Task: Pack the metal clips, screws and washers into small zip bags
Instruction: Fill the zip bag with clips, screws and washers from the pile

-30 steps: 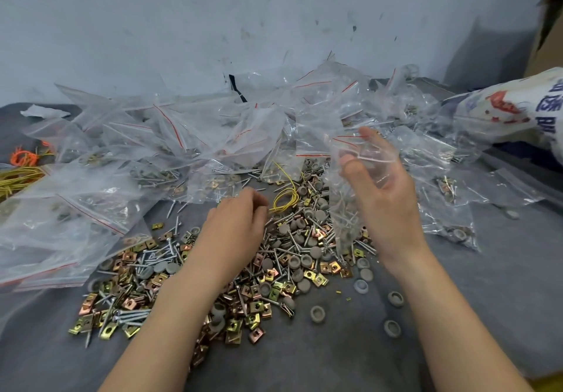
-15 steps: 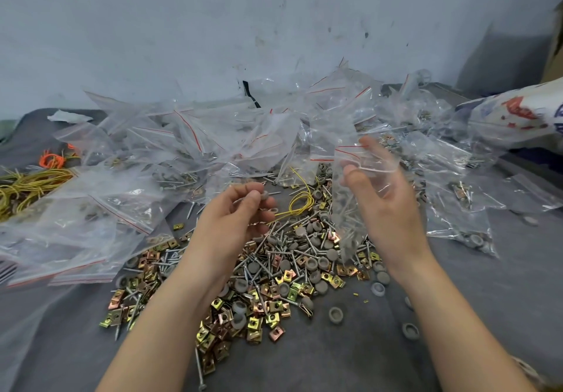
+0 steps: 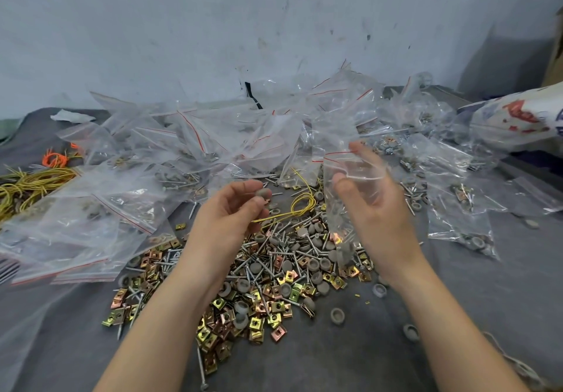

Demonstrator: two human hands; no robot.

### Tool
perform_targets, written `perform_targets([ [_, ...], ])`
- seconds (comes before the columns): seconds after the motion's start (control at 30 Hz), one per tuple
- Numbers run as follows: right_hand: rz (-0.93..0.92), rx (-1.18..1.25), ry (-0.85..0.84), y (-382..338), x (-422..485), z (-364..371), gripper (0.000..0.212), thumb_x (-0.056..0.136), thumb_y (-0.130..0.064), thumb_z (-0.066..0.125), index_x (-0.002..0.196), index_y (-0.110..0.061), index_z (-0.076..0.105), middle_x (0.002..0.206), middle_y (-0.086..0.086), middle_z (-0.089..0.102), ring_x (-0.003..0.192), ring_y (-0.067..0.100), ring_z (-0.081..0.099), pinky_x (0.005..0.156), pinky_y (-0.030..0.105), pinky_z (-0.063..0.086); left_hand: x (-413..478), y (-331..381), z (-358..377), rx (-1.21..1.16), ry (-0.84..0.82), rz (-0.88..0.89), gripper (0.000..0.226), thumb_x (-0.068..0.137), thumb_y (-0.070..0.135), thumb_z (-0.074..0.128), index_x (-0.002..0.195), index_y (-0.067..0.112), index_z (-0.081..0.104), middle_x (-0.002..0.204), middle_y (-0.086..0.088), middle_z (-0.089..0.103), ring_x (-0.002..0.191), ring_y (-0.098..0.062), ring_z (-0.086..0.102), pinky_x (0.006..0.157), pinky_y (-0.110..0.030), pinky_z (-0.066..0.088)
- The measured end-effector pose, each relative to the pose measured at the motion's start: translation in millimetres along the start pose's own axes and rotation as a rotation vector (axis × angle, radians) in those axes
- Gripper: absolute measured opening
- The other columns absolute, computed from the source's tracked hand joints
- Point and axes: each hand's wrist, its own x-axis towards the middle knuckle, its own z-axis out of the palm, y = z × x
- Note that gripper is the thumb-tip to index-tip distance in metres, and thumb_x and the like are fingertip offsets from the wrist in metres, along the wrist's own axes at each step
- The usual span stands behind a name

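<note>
Metal clips [image 3: 256, 324], brass- and copper-toned, lie nearest in a loose heap on the grey-covered desk [image 3: 457, 315], mixed with screws [image 3: 274, 257] and grey cup-shaped washers [image 3: 337, 315], a few of which lie apart on the right. Above the heap the left hand [image 3: 225, 218] pinches one washer [image 3: 262, 193] between thumb and fingertips. The right hand [image 3: 377, 218], close by but not touching it, holds a clear zip bag [image 3: 341, 196] by its mouth, with some hardware already sunk to the bottom. Judgement: the parts are small, hard, dense and slick, best taken in a fingertip pinch. Screw points could pierce the film. The bag is thin, limp and slippery, so hold it at the stiffer zip rim. A yellow wire [image 3: 301, 205] loops between the hands. Behind it is a mound of filled bags [image 3: 198, 148] marked only with red seal lines, no labels. Far right, a sack [image 3: 518, 120] bears red and blue print, not legible. A scuffed wall [image 3: 213, 26] stands behind.
</note>
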Motion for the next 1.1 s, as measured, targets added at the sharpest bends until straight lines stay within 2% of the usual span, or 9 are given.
perform_targets([
  [0.1, -0.041, -0.084, -0.025, 3, -2, 6, 0.062, 0.085, -0.050, 0.065, 0.143, -0.037, 0.050, 0.110, -0.029, 0.065, 0.098, 0.000, 0.068, 0.079, 0.012, 0.050, -1, 14, 5, 0.038, 0.012, 0.059, 0.019, 0.096, 0.006, 0.057, 0.105, 0.020, 0.066, 0.097, 0.007, 0.076, 0.078, -0.006, 0.067, 0.068, -0.020, 0.053],
  [0.27, -0.083, -0.266, -0.148, 6, -12, 17, 0.063, 0.089, -0.057, 0.061, 0.146, -0.043, 0.040, 0.129, -0.019, 0.060, 0.121, 0.005, 0.060, 0.101, 0.040, 0.052, -5, 47, 13, 0.208, 0.007, 0.331, 0.019, 0.097, 0.016, 0.060, 0.110, 0.027, 0.067, 0.093, 0.008, 0.075, 0.080, -0.004, 0.066, 0.071, -0.017, 0.052],
  [0.37, -0.132, -0.396, -0.208, 5, -14, 21, 0.063, 0.092, -0.057, 0.058, 0.149, -0.041, 0.034, 0.123, -0.024, 0.057, 0.116, 0.000, 0.058, 0.099, 0.034, 0.050, -9, 60, 18, 0.337, -0.055, 0.458, 0.019, 0.095, 0.022, 0.064, 0.111, 0.033, 0.064, 0.095, 0.012, 0.074, 0.089, -0.005, 0.068, 0.079, -0.019, 0.052],
  [0.43, -0.143, -0.431, -0.214, 4, -14, 23, 0.065, 0.093, -0.056, 0.057, 0.151, -0.038, 0.033, 0.122, -0.025, 0.056, 0.115, -0.002, 0.056, 0.098, 0.032, 0.049, -10, 63, 22, 0.431, -0.067, 0.513, 0.016, 0.094, 0.024, 0.066, 0.107, 0.033, 0.063, 0.095, 0.014, 0.073, 0.091, -0.004, 0.067, 0.077, -0.014, 0.049],
  [0.6, -0.125, -0.347, -0.197, 1, -14, 22, 0.068, 0.091, -0.056, 0.059, 0.151, -0.034, 0.036, 0.126, -0.017, 0.059, 0.118, 0.006, 0.061, 0.100, 0.042, 0.051, -11, 61, 29, 0.575, -0.106, 0.555, 0.008, 0.092, 0.026, 0.067, 0.098, 0.032, 0.066, 0.088, 0.022, 0.069, 0.089, 0.007, 0.063, 0.076, -0.005, 0.041],
  [0.77, -0.108, -0.344, -0.152, 5, -13, 20, 0.066, 0.089, -0.061, 0.057, 0.149, -0.042, 0.035, 0.123, -0.024, 0.058, 0.113, 0.004, 0.062, 0.096, 0.039, 0.053, -8, 62, 22, 0.546, -0.069, 0.540, 0.010, 0.097, 0.031, 0.060, 0.104, 0.029, 0.067, 0.095, 0.020, 0.071, 0.093, 0.005, 0.064, 0.081, -0.009, 0.046],
  [0.87, -0.099, -0.342, -0.122, 8, -12, 17, 0.067, 0.089, -0.061, 0.056, 0.149, -0.043, 0.034, 0.133, -0.019, 0.058, 0.121, 0.003, 0.058, 0.103, 0.038, 0.050, 0, 54, 9, 0.540, 0.011, 0.399, 0.011, 0.098, 0.027, 0.058, 0.104, 0.028, 0.067, 0.096, 0.013, 0.072, 0.093, -0.002, 0.066, 0.085, -0.019, 0.051],
  [1.0, -0.073, -0.305, -0.090, 9, -9, 12, 0.064, 0.087, -0.060, 0.058, 0.146, -0.048, 0.036, 0.133, -0.019, 0.058, 0.124, 0.003, 0.056, 0.102, 0.034, 0.050, 5, 22, -1, 0.881, -0.064, 0.130, 0.018, 0.100, 0.027, 0.053, 0.112, 0.025, 0.066, 0.102, 0.009, 0.069, 0.094, -0.008, 0.063, 0.083, -0.028, 0.050],
  [1.1, -0.057, -0.265, -0.081, 7, -7, 8, 0.062, 0.087, -0.058, 0.060, 0.145, -0.050, 0.038, 0.129, -0.021, 0.059, 0.120, 0.003, 0.059, 0.099, 0.031, 0.050, 1, 0, 3, 1.121, -0.160, 0.069, 0.021, 0.101, 0.029, 0.049, 0.117, 0.029, 0.063, 0.113, 0.007, 0.066, 0.102, -0.015, 0.061, 0.095, -0.038, 0.048],
])
